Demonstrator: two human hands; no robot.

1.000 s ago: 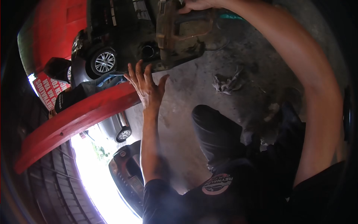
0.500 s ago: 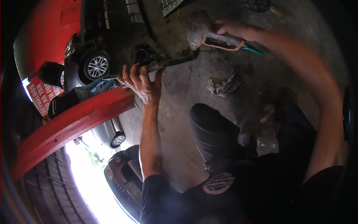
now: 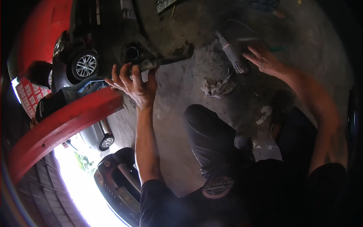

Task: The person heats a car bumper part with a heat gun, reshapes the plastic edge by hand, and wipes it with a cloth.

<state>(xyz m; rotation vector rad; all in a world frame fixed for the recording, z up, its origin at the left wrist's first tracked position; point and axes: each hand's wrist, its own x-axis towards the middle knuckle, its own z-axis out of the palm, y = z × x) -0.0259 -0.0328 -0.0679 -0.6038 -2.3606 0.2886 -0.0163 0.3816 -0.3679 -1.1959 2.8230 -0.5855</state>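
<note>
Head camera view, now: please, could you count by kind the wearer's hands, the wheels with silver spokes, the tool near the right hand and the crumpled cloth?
Wearer's hands (left hand, right hand): 2
Silver-spoked wheels (upper wheel, lower wheel): 2
Tool: 1
Crumpled cloth: 1
Total: 6

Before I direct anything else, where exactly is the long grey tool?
In the head view, the long grey tool is on the floor, upper part, right of centre, just left of the right hand and beyond the crumpled cloth.

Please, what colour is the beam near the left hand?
The beam is red; it shows best in the head view.
</note>
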